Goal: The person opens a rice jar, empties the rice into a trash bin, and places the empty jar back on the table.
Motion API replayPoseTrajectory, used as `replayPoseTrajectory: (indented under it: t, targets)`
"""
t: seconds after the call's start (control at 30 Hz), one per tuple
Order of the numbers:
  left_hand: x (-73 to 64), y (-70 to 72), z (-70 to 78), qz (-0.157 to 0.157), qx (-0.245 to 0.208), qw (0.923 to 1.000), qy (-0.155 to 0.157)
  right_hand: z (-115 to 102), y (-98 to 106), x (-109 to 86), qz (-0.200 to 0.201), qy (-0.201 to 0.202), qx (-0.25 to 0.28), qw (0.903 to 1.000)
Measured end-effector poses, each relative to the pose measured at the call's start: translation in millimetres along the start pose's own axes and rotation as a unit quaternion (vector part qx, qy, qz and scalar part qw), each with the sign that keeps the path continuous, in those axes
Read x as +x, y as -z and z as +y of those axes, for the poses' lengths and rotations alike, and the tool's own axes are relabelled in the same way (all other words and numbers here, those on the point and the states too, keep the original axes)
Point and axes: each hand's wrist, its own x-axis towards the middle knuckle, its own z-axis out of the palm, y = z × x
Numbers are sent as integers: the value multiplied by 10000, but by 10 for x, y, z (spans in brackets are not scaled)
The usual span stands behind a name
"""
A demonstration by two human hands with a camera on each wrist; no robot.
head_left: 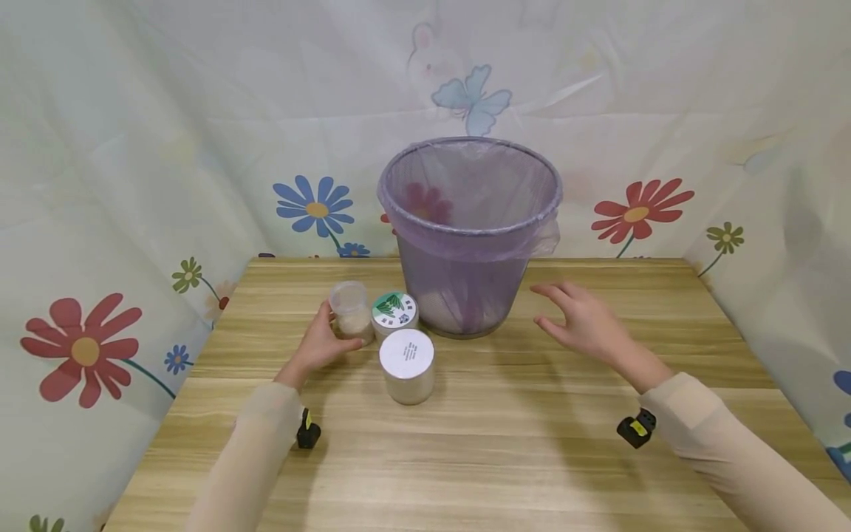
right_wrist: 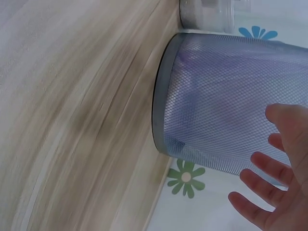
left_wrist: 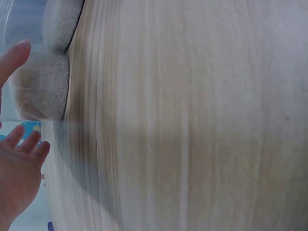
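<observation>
A brown-grained wooden table (head_left: 505, 451) bears a grey mesh bin (head_left: 432, 292) lined with translucent purple plastic (head_left: 459, 247). The right hand (head_left: 588, 321) reaches beside it, empty, fingers spread. The left hand (head_left: 320, 344), thumb and fingers apart, surrounds a clear cylindrical jar (head_left: 352, 319) beside two white-topped jars (head_left: 408, 366); contact is unclear.

A pale backdrop (head_left: 279, 96) printed with a blue butterfly (head_left: 475, 101) and colourful flowers (head_left: 317, 210) hangs around a wood-grain table (head_left: 479, 458).

Soft shadows across the bright tabletop (head_left: 479, 458)
</observation>
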Motion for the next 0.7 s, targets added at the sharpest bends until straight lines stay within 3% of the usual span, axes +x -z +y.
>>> replayPoseTrajectory:
  t: [0.4,0.47,0.63,0.7]
  targets:
    - [52,-93,-26,-101,-522,9986,-68,-97,-12,33,-76,104,42,9999]
    - [21,-80,58,-135,-551,9984,-34,-107,-7,38,-86,111,26,9999]
    - [38,-108,35,-22,-598,9982,41,-137,-10,54,-23,237,64,9997]
    - [79,-140,-62,69,-622,9980,26,-157,-11,63,-21,275,94,9996]
